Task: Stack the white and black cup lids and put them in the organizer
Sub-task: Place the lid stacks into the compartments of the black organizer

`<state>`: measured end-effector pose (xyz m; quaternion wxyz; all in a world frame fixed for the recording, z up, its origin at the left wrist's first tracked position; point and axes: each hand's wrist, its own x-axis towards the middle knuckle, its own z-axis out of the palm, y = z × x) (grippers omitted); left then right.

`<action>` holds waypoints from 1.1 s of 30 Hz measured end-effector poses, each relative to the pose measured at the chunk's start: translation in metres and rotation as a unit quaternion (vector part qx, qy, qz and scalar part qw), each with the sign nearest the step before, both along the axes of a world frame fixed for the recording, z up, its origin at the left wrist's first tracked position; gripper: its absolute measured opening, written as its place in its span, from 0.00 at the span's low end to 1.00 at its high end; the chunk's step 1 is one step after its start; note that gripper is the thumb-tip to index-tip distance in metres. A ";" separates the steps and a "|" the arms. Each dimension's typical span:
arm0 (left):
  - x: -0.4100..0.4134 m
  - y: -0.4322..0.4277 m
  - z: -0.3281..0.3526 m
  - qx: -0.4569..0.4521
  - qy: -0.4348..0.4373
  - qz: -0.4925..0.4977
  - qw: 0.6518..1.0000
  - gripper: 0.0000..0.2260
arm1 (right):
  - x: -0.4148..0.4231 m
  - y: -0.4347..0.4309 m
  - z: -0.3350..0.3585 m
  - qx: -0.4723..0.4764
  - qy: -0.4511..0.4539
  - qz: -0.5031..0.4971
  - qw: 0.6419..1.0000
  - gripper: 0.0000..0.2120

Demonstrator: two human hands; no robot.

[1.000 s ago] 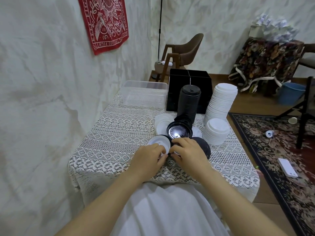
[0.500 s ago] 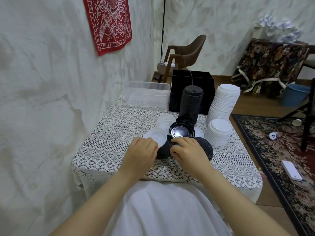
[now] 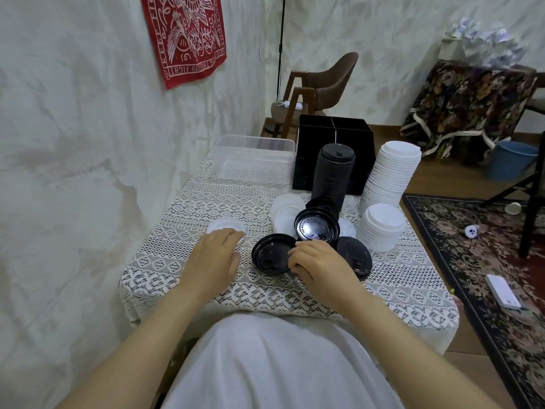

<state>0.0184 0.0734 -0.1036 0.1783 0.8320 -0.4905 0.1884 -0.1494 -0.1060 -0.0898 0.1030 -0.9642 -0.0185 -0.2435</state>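
Lettering: red banner (image 3: 188, 36) shows "FIGHT"; upturned black lid (image 3: 315, 228) embossed illegibly.

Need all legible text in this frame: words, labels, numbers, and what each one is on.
"KEEP": left border of the red wall banner, tilted, last letter uncertain.
"FIGHT": the banner's lower border; the rest of that line is too blurred to read.
Raised lettering around the rim of the upturned black lid: too small to read.
No other text is legible.
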 end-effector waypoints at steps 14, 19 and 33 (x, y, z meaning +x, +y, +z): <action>-0.058 -0.008 0.026 -0.263 0.555 -0.062 0.786 0.06 | 0.016 0.021 0.031 0.227 0.010 -0.018 0.974 0.29; -0.062 -0.001 0.029 -0.256 0.684 -0.044 0.681 0.10 | 0.026 0.035 0.013 0.225 0.069 -0.019 0.972 0.44; -0.037 0.008 0.021 0.076 0.396 -0.087 0.911 0.35 | 0.028 0.028 0.001 0.243 0.225 0.027 0.943 0.37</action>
